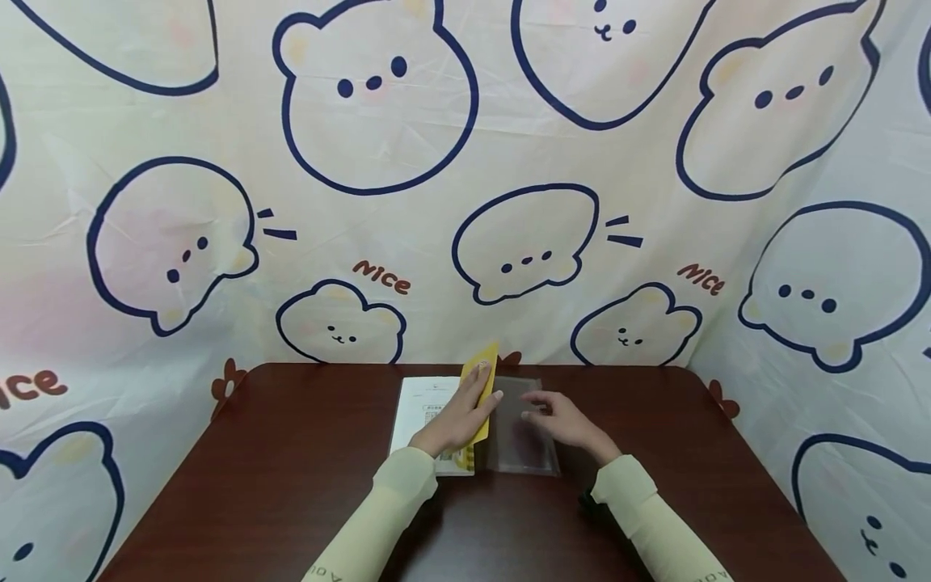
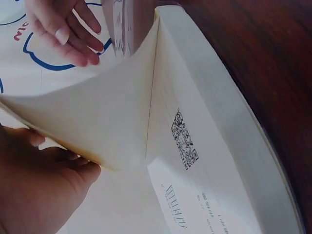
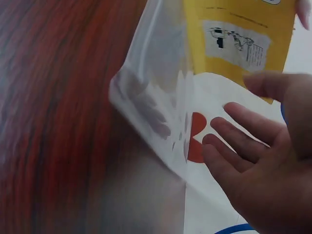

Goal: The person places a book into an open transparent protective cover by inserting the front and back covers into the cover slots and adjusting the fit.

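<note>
A book (image 1: 413, 412) lies on the table with its yellow front cover (image 1: 489, 358) raised off the white first page. My left hand (image 1: 458, 416) holds that cover near its free edge. In the left wrist view, the page (image 2: 195, 141) bears a printed QR code, and the cover's pale inner side (image 2: 107, 107) bends upward. Beside the book, to the right, is a clear plastic book sleeve (image 1: 520, 457). Over this sleeve my right hand (image 1: 563, 419) hovers, its fingers loosely bent and holding nothing. The right wrist view shows the sleeve's transparent film (image 3: 151, 87) standing partly up near the fingers.
The dark brown wooden table (image 1: 291, 485) extends to both sides of the book. Behind it and at the sides hangs a pale cloth (image 1: 429, 226) printed with cartoon bears. A small dark object (image 1: 591, 503) shows beside the right sleeve.
</note>
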Demonstrator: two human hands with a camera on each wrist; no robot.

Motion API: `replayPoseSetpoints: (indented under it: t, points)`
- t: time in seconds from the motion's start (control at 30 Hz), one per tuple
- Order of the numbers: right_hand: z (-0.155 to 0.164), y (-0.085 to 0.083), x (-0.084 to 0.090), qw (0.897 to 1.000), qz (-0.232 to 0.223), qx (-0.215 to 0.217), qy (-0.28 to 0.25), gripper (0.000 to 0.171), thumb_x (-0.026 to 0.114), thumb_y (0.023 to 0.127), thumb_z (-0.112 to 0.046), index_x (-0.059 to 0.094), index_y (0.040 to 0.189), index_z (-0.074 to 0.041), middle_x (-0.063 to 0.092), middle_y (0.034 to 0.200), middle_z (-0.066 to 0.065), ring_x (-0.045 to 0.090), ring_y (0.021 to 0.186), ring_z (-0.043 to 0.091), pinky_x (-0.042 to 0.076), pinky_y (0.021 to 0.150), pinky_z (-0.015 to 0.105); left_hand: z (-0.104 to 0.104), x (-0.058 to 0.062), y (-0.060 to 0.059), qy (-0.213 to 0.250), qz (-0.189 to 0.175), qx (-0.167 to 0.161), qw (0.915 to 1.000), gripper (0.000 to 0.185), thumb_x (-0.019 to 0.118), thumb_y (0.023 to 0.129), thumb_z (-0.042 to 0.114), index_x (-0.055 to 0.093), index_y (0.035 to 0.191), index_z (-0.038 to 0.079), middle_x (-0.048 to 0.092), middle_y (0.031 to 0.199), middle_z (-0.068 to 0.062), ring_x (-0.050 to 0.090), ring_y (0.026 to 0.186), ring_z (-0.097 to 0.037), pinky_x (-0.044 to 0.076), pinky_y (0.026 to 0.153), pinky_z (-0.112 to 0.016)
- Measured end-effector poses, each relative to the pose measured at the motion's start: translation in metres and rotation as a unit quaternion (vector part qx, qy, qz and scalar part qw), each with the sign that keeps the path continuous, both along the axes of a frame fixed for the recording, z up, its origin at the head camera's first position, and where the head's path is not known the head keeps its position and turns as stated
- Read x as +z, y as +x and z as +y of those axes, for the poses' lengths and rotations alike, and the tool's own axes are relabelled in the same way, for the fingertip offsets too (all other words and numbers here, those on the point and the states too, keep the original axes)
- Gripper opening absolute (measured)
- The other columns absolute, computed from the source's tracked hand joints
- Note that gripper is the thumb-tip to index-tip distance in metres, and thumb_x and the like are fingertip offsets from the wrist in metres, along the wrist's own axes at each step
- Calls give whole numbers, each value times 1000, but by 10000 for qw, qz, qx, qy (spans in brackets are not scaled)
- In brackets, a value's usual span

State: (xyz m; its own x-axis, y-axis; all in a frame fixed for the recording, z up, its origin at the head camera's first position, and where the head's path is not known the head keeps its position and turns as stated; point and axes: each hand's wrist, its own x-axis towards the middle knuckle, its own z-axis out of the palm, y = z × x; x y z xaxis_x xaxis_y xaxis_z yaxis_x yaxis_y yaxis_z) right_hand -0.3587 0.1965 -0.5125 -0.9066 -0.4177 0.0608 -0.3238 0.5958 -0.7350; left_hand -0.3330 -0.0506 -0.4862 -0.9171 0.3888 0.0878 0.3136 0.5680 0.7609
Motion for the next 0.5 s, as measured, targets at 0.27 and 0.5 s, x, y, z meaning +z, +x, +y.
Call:
replayPoseSetpoints:
  t: [0.27,0.5]
  points:
    - [1,5,-3,9942,-183,590,877,78,72,94,-39,40,154,-1,31,163,23,31,149,43,32,116,62,2,2,2,-582,-39,-212,9981,76,27,102,69,12,165,29,0,173,-3,5,158,-27,21,122,-59]
    - [1,8,-10,9915,-450,749,967,80,81,88,-32,42,155,-11,22,167,19,23,153,42,30,117,63,4,-9,-1,-834,13,-460,9955,75,35,104,58,16,165,19,1,172,-13,3,158,-35,22,122,-58]
